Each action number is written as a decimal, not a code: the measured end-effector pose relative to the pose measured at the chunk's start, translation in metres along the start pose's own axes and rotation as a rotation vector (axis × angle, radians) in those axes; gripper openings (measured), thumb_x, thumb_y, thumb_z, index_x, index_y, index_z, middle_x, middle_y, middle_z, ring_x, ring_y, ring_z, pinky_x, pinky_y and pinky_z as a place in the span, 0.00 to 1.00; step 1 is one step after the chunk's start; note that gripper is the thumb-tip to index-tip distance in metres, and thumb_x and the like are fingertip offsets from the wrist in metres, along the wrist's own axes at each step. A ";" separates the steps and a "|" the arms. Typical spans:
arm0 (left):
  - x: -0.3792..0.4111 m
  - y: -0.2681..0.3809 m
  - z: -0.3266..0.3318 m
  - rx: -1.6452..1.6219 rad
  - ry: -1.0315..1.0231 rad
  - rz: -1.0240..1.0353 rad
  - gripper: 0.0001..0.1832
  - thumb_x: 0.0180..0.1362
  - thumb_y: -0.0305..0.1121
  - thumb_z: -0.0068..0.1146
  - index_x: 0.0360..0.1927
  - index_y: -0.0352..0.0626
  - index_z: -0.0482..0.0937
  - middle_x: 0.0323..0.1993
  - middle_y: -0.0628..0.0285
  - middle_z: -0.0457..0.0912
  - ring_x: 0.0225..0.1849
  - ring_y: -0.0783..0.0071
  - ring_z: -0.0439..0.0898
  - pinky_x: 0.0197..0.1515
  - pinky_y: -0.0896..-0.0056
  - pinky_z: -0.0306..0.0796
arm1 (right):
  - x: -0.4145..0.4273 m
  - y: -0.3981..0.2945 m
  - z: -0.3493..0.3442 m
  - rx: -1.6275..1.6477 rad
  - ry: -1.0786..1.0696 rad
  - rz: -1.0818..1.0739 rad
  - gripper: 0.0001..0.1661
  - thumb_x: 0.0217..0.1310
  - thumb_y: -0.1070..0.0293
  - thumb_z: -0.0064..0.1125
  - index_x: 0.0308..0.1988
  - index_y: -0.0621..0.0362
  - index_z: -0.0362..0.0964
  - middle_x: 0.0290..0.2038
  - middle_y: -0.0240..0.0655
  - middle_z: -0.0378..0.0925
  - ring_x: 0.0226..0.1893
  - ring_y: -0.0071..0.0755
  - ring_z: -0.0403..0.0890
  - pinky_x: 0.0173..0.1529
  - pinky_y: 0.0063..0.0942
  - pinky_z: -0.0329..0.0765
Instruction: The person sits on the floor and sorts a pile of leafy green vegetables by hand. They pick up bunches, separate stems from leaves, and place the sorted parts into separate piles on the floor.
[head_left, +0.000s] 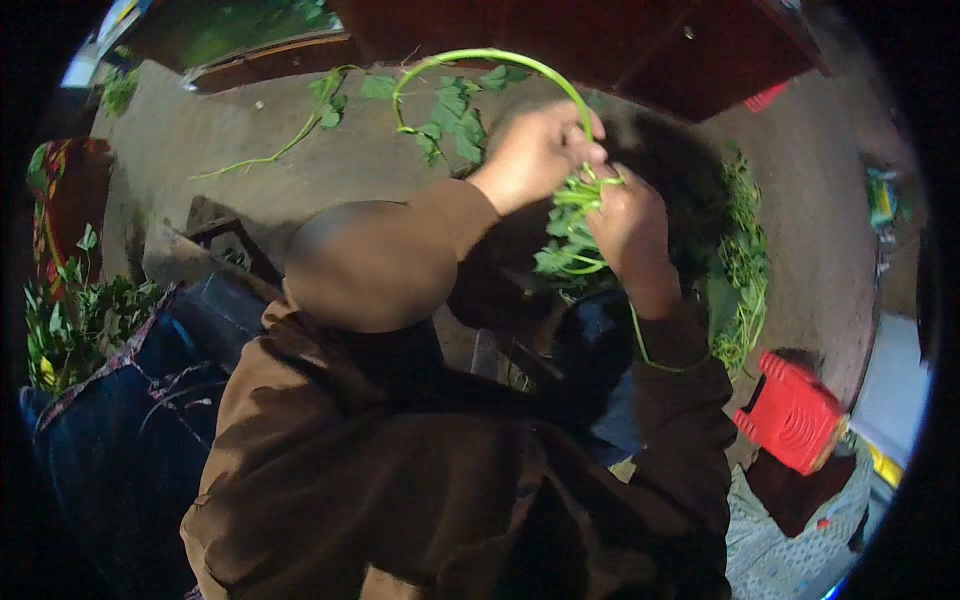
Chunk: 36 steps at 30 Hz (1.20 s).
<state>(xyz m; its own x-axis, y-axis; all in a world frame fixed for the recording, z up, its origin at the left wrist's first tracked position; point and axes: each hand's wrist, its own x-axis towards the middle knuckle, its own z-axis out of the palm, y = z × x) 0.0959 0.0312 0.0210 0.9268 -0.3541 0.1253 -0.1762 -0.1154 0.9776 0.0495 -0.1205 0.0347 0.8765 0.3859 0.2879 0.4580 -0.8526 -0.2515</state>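
Note:
My left hand grips a thick green vine stem near its end. From my fingers the stem arches up and over to the left, with broad lobed leaves along its lower part. Right beside it, my right hand holds a bunch of cut leafy greens, stems gathered at the fingers and leaves hanging down. My fingertips nearly meet at the stem; whether they touch is unclear. One thin stalk trails down by my right sleeve.
Another vine piece lies on the concrete floor. A heap of greens lies to the right, near a red plastic stool. Leafy stalks rise by a dark blue sack on the left. Dark red furniture stands ahead.

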 end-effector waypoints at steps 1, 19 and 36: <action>-0.002 -0.005 0.004 0.019 -0.013 -0.004 0.09 0.55 0.24 0.55 0.39 0.36 0.71 0.25 0.61 0.79 0.28 0.78 0.79 0.30 0.77 0.71 | -0.003 -0.002 0.001 -0.054 -0.027 -0.007 0.14 0.44 0.73 0.56 0.37 0.54 0.73 0.28 0.38 0.73 0.29 0.44 0.77 0.32 0.37 0.74; -0.055 -0.012 -0.049 -0.310 -0.720 -0.646 0.12 0.61 0.31 0.47 0.45 0.35 0.72 0.19 0.66 0.73 0.21 0.80 0.72 0.23 0.81 0.69 | -0.018 0.085 -0.003 0.407 -0.052 0.272 0.09 0.57 0.69 0.54 0.35 0.63 0.73 0.28 0.42 0.78 0.28 0.35 0.80 0.35 0.29 0.73; -0.055 0.084 -0.361 1.487 0.614 -0.213 0.27 0.55 0.45 0.55 0.50 0.31 0.69 0.39 0.56 0.75 0.41 0.71 0.73 0.44 0.72 0.67 | 0.023 0.024 -0.021 1.192 0.009 0.535 0.17 0.64 0.56 0.48 0.32 0.60 0.71 0.20 0.26 0.67 0.22 0.20 0.68 0.30 0.21 0.68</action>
<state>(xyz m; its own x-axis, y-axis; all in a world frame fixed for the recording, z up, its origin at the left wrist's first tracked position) 0.1503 0.3761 0.1572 0.8967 0.1466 0.4176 0.1557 -0.9877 0.0124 0.0772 -0.1394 0.0548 0.9910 0.0921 -0.0972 -0.0917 -0.0624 -0.9938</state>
